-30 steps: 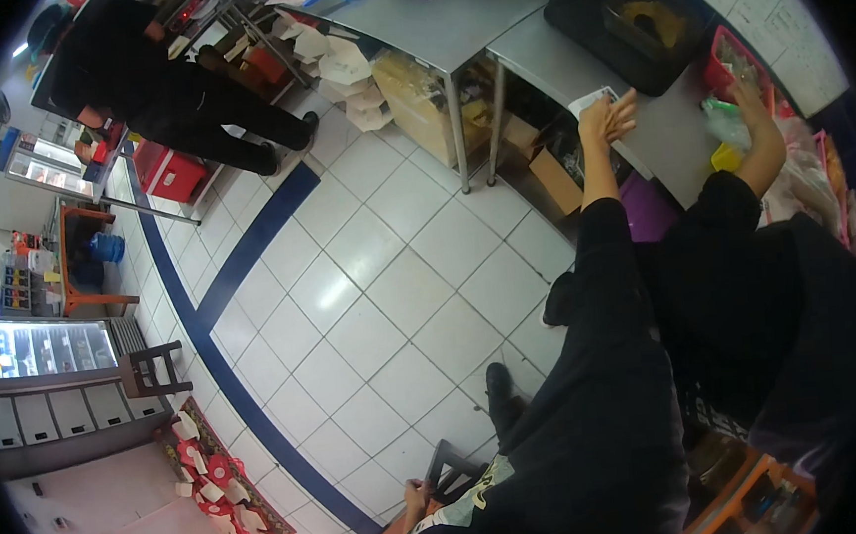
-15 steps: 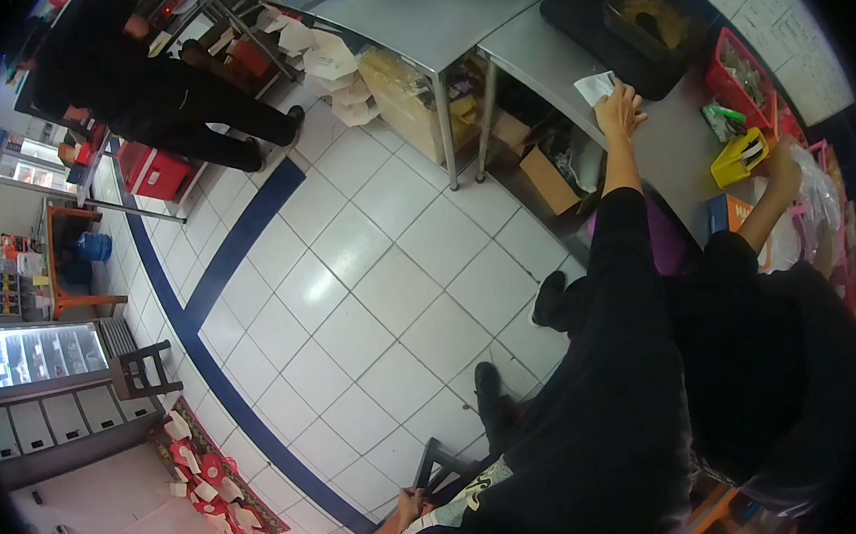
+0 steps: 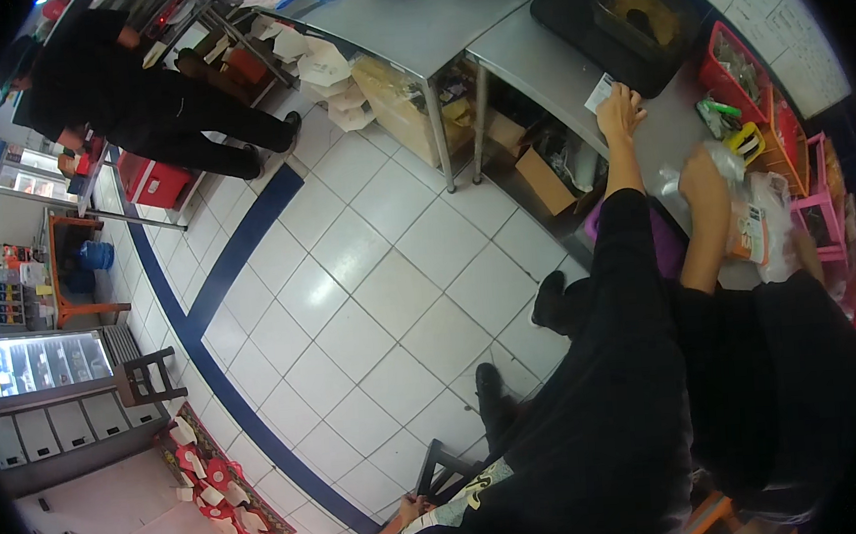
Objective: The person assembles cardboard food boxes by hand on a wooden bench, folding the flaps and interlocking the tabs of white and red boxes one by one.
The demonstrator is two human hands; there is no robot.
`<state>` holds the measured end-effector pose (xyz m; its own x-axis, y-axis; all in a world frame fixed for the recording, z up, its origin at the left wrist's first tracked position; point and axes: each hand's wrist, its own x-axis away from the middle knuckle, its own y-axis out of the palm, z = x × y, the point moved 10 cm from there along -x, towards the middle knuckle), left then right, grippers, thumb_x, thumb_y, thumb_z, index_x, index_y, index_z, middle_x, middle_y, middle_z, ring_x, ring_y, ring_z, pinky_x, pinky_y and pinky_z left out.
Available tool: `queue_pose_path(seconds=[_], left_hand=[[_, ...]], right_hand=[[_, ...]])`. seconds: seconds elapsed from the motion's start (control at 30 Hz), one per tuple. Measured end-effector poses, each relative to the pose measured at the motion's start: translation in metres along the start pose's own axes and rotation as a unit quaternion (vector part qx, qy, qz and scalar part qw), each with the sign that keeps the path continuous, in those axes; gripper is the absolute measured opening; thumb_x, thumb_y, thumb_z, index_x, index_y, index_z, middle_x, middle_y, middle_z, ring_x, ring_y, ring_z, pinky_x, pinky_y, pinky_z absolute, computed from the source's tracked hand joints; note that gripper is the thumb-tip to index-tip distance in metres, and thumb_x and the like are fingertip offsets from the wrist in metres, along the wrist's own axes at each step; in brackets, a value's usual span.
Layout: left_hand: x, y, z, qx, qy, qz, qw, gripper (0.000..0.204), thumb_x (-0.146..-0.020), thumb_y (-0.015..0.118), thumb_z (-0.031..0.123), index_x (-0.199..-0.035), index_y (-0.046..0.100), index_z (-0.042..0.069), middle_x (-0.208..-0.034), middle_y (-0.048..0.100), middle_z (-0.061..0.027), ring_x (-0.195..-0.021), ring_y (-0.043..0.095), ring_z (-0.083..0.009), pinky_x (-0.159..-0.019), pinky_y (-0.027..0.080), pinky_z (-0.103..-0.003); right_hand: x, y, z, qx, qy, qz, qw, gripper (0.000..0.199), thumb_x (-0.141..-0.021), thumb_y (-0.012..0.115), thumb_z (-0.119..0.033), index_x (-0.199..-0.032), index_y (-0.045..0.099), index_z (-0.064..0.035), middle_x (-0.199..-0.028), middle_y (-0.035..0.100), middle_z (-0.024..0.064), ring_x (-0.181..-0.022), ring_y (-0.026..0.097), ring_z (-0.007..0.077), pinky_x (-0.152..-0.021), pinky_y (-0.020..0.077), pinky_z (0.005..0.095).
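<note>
My right hand (image 3: 620,113) rests at the metal table's edge, fingers closed on a small white printed slip (image 3: 598,93). Just beyond the slip lies a large black bag or case (image 3: 568,4), with a clear container (image 3: 663,14) of something brown on it. I cannot see my left hand. To my right, the arms that I take for a co-worker's handle clear plastic bags: one hand (image 3: 705,183) is over the table, while the other is mostly hidden behind the plastic (image 3: 774,213).
A red basket (image 3: 731,62), a yellow object (image 3: 749,143) and a pink rack (image 3: 821,202) line the wall side. A cardboard box (image 3: 544,181) sits under the table (image 3: 574,83). One person (image 3: 169,106) stands far left; another's hand (image 3: 410,506) shows below, beside a dark stool (image 3: 442,469).
The co-worker's near hand has moved left from the wall side to above the table, drawing clear plastic along. My right hand stays at the same place with the slip, which has turned slightly.
</note>
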<state>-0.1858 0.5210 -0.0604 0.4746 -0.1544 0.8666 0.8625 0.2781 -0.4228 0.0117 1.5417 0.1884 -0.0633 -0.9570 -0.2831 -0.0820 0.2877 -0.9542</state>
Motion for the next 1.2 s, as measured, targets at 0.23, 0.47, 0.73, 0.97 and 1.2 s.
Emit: queue_pose_path(seconds=[0.23,0.47,0.73,0.97,1.2], left_hand=[[0.005,0.015,0.002,0.143,0.03,-0.052,0.988,0.022,-0.087,0.059,0.008,-0.077,0.043,-0.001,-0.066,0.062,-0.017,-0.06,0.066,-0.0237,-0.052,0.057,-0.035],[0.003,0.015,-0.029,0.041,-0.009,-0.028,0.999,0.013,-0.088,0.055,0.002,-0.089,0.043,-0.001,-0.08,0.064,-0.0178,-0.069,0.068,-0.0211,-0.059,0.057,-0.032],[0.017,0.007,-0.038,0.081,0.058,0.018,0.995,0.009,-0.086,0.055,0.003,-0.091,0.046,0.002,-0.078,0.06,-0.0125,-0.066,0.061,-0.0176,-0.056,0.051,-0.032],[0.097,-0.016,-0.043,0.131,0.203,0.211,0.947,0.009,-0.085,0.054,0.003,-0.092,0.049,0.005,-0.077,0.057,-0.0078,-0.064,0.054,-0.0145,-0.053,0.047,-0.031],[0.22,0.026,-0.239,0.545,-0.049,0.426,0.721,0.026,-0.082,0.047,-0.007,-0.106,0.05,0.003,-0.099,0.064,-0.0173,-0.056,0.065,-0.0264,-0.049,0.055,-0.034]], right_hand=[[0.004,-0.011,0.003,-0.011,0.025,0.04,0.999,0.042,-0.089,0.043,-0.031,-0.125,0.054,-0.0122,-0.133,0.045,0.0082,-0.126,0.036,0.0281,-0.099,0.0259,0.0546],[0.007,-0.002,0.009,0.05,0.035,0.016,0.998,0.052,-0.092,0.037,-0.039,-0.137,0.043,-0.0141,-0.138,0.038,0.0167,-0.129,0.033,0.0302,-0.1,0.0259,0.0548],[0.148,-0.063,-0.047,-0.163,-0.019,0.264,0.95,0.063,-0.093,0.047,-0.037,-0.145,0.025,-0.0102,-0.146,0.012,0.0329,-0.132,0.025,0.0442,-0.101,0.0259,0.0572],[0.759,-0.074,-0.216,-0.333,-0.553,-0.429,0.632,0.034,-0.079,0.048,0.006,-0.111,0.058,-0.0033,-0.138,0.043,0.0189,-0.119,0.049,0.0366,-0.094,0.043,0.0431],[1.027,-0.289,-0.116,-0.424,-0.757,-0.434,0.243,0.042,-0.062,0.044,0.016,-0.094,0.06,-0.0063,-0.13,0.052,0.0152,-0.101,0.059,0.0351,-0.07,0.0516,0.0394]])
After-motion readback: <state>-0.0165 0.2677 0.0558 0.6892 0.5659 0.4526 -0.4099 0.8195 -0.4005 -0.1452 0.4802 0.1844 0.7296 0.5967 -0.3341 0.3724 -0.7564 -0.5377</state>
